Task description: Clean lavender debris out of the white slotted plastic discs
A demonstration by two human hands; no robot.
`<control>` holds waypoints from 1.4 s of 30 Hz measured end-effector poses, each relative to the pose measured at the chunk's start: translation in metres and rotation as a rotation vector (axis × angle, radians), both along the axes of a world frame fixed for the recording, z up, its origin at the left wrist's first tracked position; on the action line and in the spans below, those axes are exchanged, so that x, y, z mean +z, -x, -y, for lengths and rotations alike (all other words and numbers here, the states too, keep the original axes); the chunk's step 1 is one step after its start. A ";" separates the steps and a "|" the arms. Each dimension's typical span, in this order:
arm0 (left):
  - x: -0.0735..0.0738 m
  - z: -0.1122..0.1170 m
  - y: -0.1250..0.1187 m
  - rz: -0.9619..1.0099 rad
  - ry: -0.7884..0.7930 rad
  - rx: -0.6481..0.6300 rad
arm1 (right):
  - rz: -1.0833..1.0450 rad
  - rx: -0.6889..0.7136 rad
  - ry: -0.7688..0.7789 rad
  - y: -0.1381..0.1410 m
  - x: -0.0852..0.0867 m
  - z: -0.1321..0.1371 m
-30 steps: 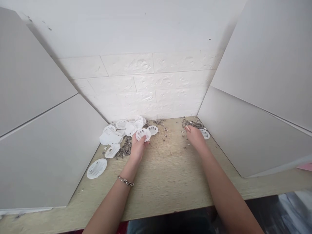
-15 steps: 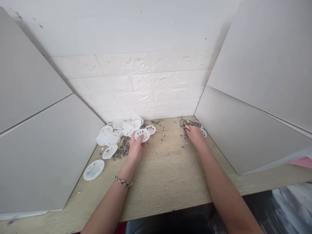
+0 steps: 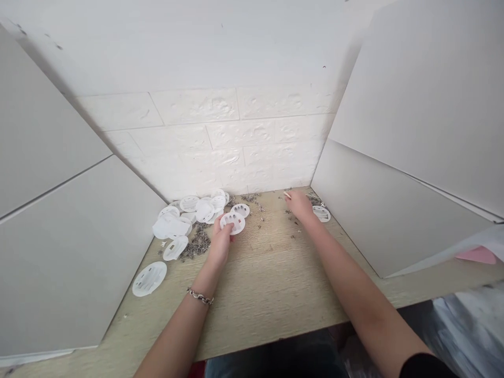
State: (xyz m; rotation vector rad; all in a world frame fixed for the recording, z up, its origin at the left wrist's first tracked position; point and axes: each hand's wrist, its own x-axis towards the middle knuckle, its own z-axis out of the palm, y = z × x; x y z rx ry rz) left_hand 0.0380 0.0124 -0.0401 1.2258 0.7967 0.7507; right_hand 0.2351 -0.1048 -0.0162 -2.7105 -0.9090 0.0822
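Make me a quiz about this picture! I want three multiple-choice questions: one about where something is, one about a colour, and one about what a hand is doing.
1. Where is the chain bracelet?
A. On the left wrist
B. On the right wrist
C. Lying on the table

2. What colour are the round holey discs?
A. Red
B. White
C. Black

3. What is the left hand doing?
A. Pressing on the brick wall
B. Waving in the air with nothing in it
C. Holding a disc

Answers:
1. A, because the bracelet wraps around that wrist.
2. B, because the discs on the table all look white.
3. C, because its fingers are curled onto the disc's edge.
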 end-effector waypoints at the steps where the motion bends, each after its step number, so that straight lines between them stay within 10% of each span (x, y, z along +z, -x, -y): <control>1: 0.001 0.000 0.001 0.002 0.004 -0.002 | -0.004 0.019 0.012 -0.005 0.001 -0.008; 15: 0.023 -0.023 0.020 0.210 0.082 0.254 | 0.020 0.167 0.199 -0.017 -0.002 -0.050; 42: 0.027 -0.026 0.024 0.239 0.110 0.307 | 0.021 0.374 -0.005 0.034 0.015 -0.091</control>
